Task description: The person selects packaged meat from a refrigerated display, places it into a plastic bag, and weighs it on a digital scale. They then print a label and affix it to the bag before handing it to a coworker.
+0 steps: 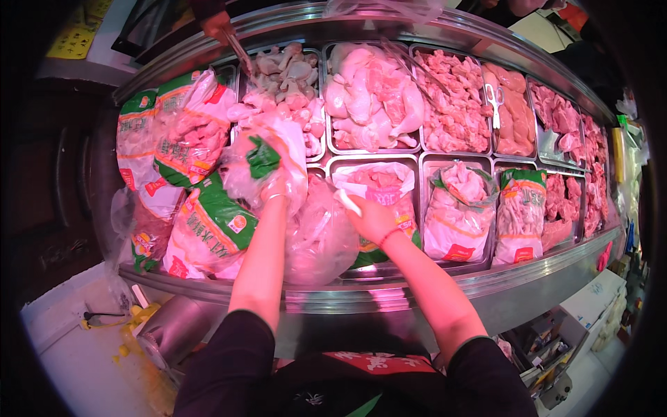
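Note:
Over a lit meat case, my left hand (pixel 274 183) grips a printed plastic bag (pixel 293 138). The bag's far end rests against the near side of a metal tray of chicken drumsticks (pixel 292 73). In my right hand (pixel 372 218) is a white handle-like object (pixel 348 201); what it belongs to cannot be made out. Between my forearms lies a clear bag of pale meat (pixel 318 237). Beside the right hand stands an opened bag of meat pieces (pixel 383 182) in a tray. Sealed green-and-white bags (pixel 216 227) lie piled left of my left forearm.
Another person's hand (pixel 216 26) reaches in at top left with metal tongs (pixel 239 52). Trays hold chicken leg quarters (pixel 372 94) and cut pieces (pixel 453 104). White-handled scissors (pixel 494 104) and long tongs (pixel 417 75) lie across trays. A metal rim (pixel 349 301) borders the near side.

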Available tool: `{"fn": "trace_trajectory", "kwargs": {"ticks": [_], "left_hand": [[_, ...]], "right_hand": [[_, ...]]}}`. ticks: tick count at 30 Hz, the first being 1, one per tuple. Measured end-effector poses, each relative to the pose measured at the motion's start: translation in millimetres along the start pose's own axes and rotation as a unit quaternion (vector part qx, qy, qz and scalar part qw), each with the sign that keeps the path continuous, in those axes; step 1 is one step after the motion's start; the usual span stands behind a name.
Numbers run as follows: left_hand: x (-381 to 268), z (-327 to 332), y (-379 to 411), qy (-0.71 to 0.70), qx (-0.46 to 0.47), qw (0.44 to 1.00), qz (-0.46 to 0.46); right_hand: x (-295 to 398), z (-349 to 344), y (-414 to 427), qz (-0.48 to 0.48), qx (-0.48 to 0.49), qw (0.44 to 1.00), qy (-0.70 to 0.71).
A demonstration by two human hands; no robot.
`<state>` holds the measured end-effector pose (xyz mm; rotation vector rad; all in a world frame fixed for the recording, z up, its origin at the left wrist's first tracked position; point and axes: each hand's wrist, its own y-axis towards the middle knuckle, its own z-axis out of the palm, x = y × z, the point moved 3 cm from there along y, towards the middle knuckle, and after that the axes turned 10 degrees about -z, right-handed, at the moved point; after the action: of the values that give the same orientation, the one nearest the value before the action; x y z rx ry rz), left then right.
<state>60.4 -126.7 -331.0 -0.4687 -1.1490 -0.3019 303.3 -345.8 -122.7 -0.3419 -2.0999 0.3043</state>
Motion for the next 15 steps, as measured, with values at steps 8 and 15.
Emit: {"fn": "trace_trajectory", "kwargs": {"ticks": [8, 15], "left_hand": [[74, 90, 45, 0.693, -0.017, 0.691, 0.205], [164, 79, 32, 0.809, -0.288, 0.409, 0.308]], "right_hand": [[-12, -9, -71, -0.052, -0.078, 0.993, 0.077], [-10, -7, -111, -0.036, -0.079, 0.99, 0.109]]}}
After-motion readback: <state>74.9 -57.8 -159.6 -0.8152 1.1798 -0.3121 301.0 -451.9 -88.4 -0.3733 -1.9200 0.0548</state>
